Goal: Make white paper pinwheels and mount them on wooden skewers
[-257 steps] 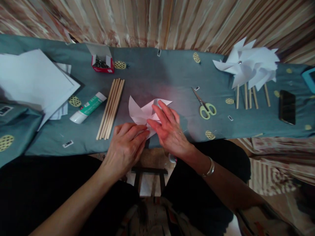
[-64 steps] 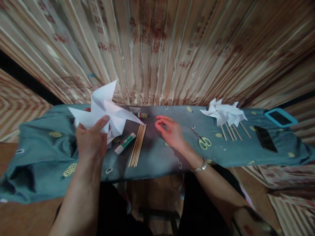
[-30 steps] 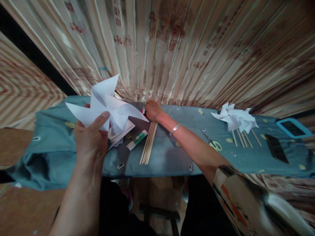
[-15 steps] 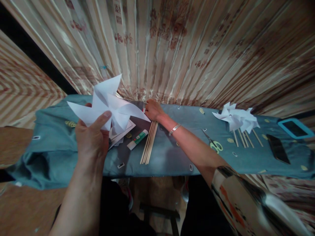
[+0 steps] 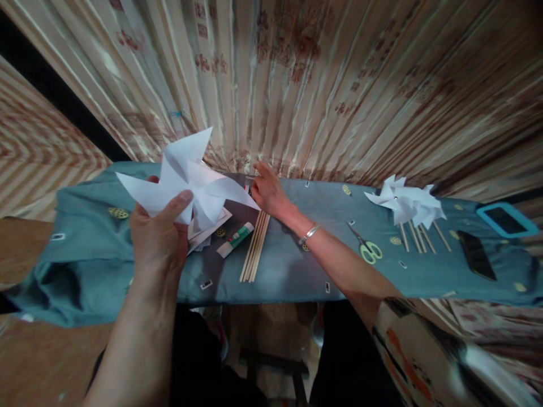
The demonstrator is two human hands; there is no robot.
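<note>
A white paper pinwheel (image 5: 203,186) is held up by my left hand (image 5: 159,234), thumb on its front near the centre and the other fingers behind it. My right hand (image 5: 271,192) reaches to the back of the table, beyond a row of wooden sticks (image 5: 255,249). Its index finger is stretched out, apart from the lower fingers, and nothing shows in its grasp. Beside those fingers is a small red-and-white item (image 5: 247,189), partly hidden by the pinwheel. A green-and-white glue stick (image 5: 235,240) lies left of the sticks, next to sheets of paper (image 5: 207,234).
Scissors with pale green handles (image 5: 370,251) lie right of my forearm. Farther right are several finished pinwheels on sticks (image 5: 409,203), a dark phone (image 5: 477,254) and a blue-framed tablet (image 5: 507,219). A pleated curtain (image 5: 288,102) hangs directly behind the cloth-covered table (image 5: 292,282).
My right hand's index finger has lifted and stretched out, and its wrist has shifted slightly right and toward me. My left hand still holds the pinwheel in almost the same place.
</note>
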